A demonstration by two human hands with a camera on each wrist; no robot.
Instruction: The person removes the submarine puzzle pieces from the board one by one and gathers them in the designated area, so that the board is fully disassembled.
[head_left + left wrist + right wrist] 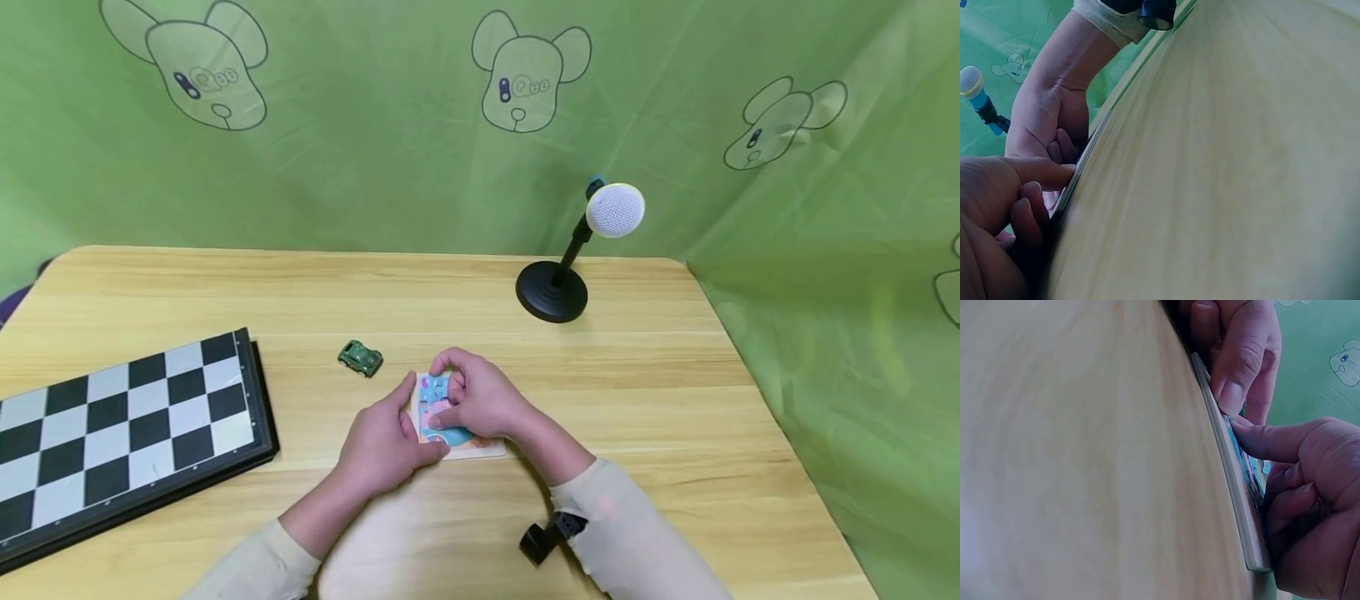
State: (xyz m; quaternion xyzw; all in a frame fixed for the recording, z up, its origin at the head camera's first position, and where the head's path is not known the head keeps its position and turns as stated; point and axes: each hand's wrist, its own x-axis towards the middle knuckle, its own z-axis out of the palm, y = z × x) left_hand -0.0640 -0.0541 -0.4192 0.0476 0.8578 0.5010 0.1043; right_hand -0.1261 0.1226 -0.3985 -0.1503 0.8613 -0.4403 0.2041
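A small picture puzzle [435, 392] in blue and pink, with a pale border, lies flat on the wooden table between both hands. My left hand [384, 446] grips its left side, forefinger along the far left edge and thumb on the near edge. Over the picture, my right hand [483, 400] has its thumb on the surface and its forefinger bent at the far edge; its other fingers are curled. In the right wrist view the puzzle's pale board [1241, 519] shows edge-on, with both thumbs close together on it. I cannot tell whether the right fingers pinch a piece.
A green toy car [361, 358] sits just beyond the left hand. At the left lies a black-and-white chessboard [127, 425]. A microphone [615, 210] on a round black stand [551, 292] rises near the far edge. Green printed cloth [375, 167] hangs behind the table.
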